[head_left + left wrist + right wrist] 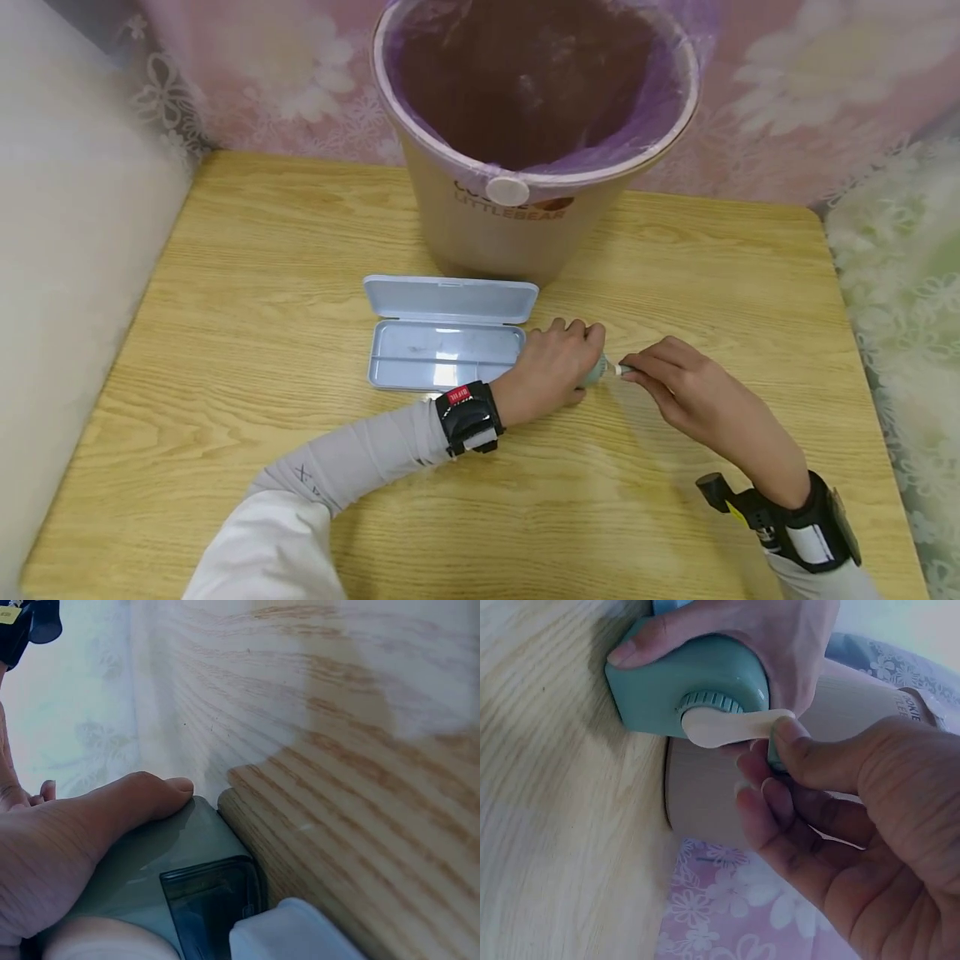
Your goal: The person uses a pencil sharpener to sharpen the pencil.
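In the right-centre of the head view, the right hand (697,387) pinches the small green knob (775,754) of a cream crank arm (731,726) between thumb and fingers. The crank sits on the ribbed collar of a green hand-crank pencil sharpener (656,686), which lies near the centre of the head view, mostly hidden under the left hand (551,367); that hand grips the body, its thumb along one side. The left wrist view shows a dark see-through window (214,904) on the sharpener, at lower centre. Just left of the left hand, a pale blue pencil case (420,354) lies open on the wood-grain table (225,250), its lid raised. Behind it, at upper centre, stands a beige bin (502,242) with a purple liner (645,125), before a pink floral cloth (277,67).
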Available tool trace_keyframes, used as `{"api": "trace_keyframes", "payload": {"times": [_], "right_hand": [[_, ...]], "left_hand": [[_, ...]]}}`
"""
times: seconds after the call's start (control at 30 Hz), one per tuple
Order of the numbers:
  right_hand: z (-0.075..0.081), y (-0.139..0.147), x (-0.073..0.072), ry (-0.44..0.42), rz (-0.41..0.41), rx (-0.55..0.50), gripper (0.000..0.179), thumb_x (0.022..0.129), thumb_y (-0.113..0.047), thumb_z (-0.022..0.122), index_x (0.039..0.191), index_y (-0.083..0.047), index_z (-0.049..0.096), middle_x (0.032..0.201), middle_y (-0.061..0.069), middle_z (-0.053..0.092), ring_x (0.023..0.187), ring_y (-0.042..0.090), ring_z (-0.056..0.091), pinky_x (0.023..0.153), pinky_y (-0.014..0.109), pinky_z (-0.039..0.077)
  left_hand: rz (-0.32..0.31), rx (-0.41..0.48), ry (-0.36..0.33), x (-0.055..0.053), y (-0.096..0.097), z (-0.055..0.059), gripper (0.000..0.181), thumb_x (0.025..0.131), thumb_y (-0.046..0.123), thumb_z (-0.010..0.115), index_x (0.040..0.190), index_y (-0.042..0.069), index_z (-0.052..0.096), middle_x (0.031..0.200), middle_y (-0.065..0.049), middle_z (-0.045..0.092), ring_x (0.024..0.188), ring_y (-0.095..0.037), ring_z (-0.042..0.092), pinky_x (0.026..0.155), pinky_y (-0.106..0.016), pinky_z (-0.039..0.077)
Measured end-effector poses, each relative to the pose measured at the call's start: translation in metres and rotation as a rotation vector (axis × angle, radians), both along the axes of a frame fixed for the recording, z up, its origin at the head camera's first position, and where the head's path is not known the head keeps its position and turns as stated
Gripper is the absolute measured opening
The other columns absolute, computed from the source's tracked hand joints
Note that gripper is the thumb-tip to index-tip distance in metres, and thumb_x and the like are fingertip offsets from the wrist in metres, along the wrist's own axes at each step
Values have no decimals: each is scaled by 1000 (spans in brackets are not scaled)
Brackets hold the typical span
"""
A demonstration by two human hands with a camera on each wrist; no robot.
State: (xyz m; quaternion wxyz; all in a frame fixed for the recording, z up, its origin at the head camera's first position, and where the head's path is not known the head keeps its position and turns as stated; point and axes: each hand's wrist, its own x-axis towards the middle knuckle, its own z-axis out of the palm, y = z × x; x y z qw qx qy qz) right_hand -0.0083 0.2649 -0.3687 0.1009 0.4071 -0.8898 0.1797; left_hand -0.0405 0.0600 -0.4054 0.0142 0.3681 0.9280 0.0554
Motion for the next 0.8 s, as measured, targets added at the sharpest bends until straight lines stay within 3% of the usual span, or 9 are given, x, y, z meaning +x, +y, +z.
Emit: {"api": "trace_keyframes", "payload": {"times": [0.13, 0.33, 0.43, 0.53, 0.63, 0.8], "right_hand": [[-1, 0, -3, 61, 4, 5, 61, 110, -38, 32, 98, 3, 75, 88, 6, 69, 80, 20, 64, 64, 30, 54], [0, 1, -13, 15, -16, -3, 61, 108, -42, 33, 99, 1, 76, 90, 7, 71, 80, 20, 66, 62, 33, 56], [1, 2, -19, -43, -31, -21, 38, 106, -29, 52, 101, -1, 76, 90, 6, 72, 75, 17, 66, 60, 31, 54], [0, 2, -29, -100, -55, -38, 11, 93, -8, 73, 102, -3, 76, 89, 5, 73, 69, 13, 64, 56, 27, 50], [-3, 3, -40, -141, -76, -43, 23, 81, 3, 80, 102, -6, 77, 88, 2, 74, 67, 10, 64, 57, 26, 50], [-14, 8, -49, -176, -110, -46, 21, 82, 0, 80, 102, -7, 78, 90, 3, 75, 70, 16, 69, 61, 31, 57]], "left_hand": [[-7, -13, 7, 0, 1, 0, 55, 79, 46, 86, 107, 13, 52, 95, 1, 65, 80, -15, 62, 54, -27, 52], [-2, -22, 6, 0, 1, 1, 53, 80, 44, 85, 108, 13, 52, 95, 1, 65, 81, -16, 62, 56, -28, 53], [0, -26, 11, 0, 0, 2, 53, 81, 44, 84, 110, 13, 53, 96, 1, 65, 82, -16, 63, 56, -28, 53], [5, -28, 14, 0, -1, 2, 55, 81, 44, 84, 112, 13, 53, 97, 0, 65, 83, -16, 63, 56, -29, 54], [5, -18, 14, 0, -2, 1, 57, 80, 44, 85, 116, 12, 53, 99, 0, 67, 84, -16, 65, 57, -30, 55], [-5, -15, 10, 1, 0, 1, 62, 80, 44, 85, 121, 11, 53, 102, -2, 68, 86, -17, 66, 59, -30, 56]]}}
